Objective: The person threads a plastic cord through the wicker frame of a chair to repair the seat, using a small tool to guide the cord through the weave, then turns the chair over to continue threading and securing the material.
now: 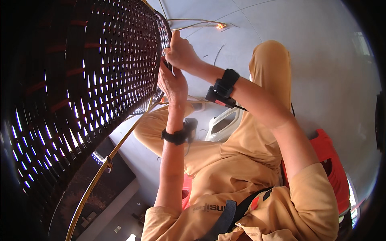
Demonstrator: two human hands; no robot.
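Note:
A large dark brown woven wicker piece fills the left side, with light showing through its weave. Its dark rim runs down beside my hands. My left hand is closed at this rim, thumb and fingers pressed against the edge. Just above it, my right hand is curled closed and touches the rim too; whatever lies inside its fingers is hidden. Thin tan strips stick out from the rim beyond my right hand.
A long yellowish-brown pole slants along the lower left, below the weave. I sit on a red plastic chair, my knees spread. Between my legs shows a white plastic frame. Loose dark strands lie on the grey floor.

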